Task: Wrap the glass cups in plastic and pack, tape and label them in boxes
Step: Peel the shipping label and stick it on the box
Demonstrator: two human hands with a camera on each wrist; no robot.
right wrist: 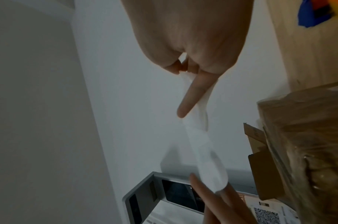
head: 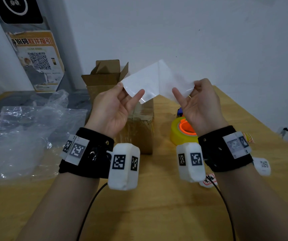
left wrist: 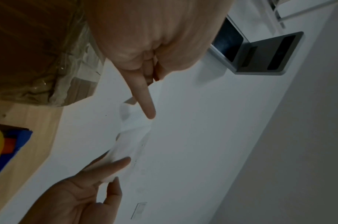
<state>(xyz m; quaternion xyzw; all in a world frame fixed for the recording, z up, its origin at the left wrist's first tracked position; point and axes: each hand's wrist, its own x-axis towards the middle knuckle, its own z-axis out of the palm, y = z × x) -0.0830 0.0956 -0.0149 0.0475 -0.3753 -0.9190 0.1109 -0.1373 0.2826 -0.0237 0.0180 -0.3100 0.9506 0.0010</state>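
Taped box (head: 138,126) mid-table, open box (head: 105,77) behind, tape roll (head: 183,134) right, plastic bags (head: 26,136) probably left

Near half of table (head: 148,206) under my forearms is bare wood, room to lower either hand. Straight ahead taped box (head: 138,124) blocks, open box (head: 105,77) behind it. Tape dispenser (head: 183,133) just right of taped box, narrow gap between. Left side covered by plastic bags (head: 26,136). Stickers (head: 209,180) near right wrist.
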